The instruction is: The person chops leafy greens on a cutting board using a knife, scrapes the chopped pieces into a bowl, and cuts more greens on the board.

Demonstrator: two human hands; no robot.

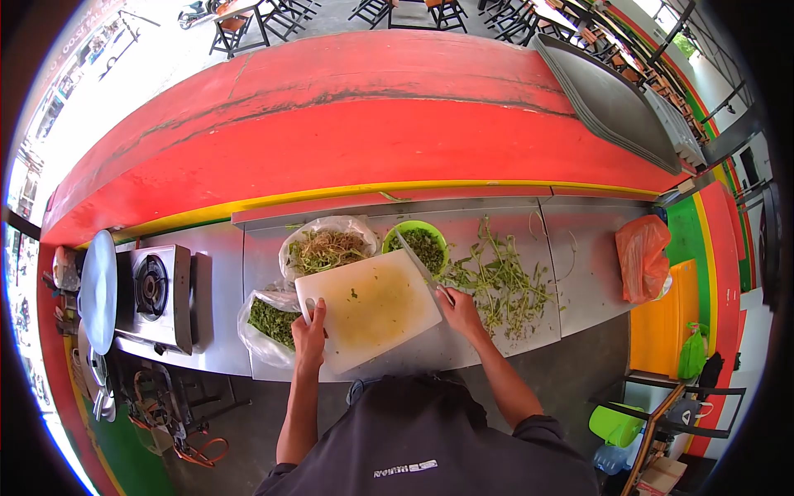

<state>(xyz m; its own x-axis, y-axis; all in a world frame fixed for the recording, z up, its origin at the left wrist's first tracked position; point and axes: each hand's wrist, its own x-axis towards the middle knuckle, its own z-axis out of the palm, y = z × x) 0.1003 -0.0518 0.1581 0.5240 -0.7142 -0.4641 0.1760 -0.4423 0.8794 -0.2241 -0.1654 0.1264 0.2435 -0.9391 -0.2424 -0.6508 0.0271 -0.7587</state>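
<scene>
At left of frame: one gas stove (150, 291), single burner. Left of centre: clear bag of chopped greens (271, 324); left hand (309, 335), gripping the board's left edge; above, clear bag of brownish stems (327, 250). Centre: white cutting board (372, 310), stained green, a few leaf scraps on it. Upper centre: green bowl (408, 223), chopped greens inside; knife (418, 261), blade across bowl and board edge. Right of centre: right hand (461, 312), closed round the knife handle; loose leafy stems (500, 277). Far right: orange bag (643, 258).
</scene>
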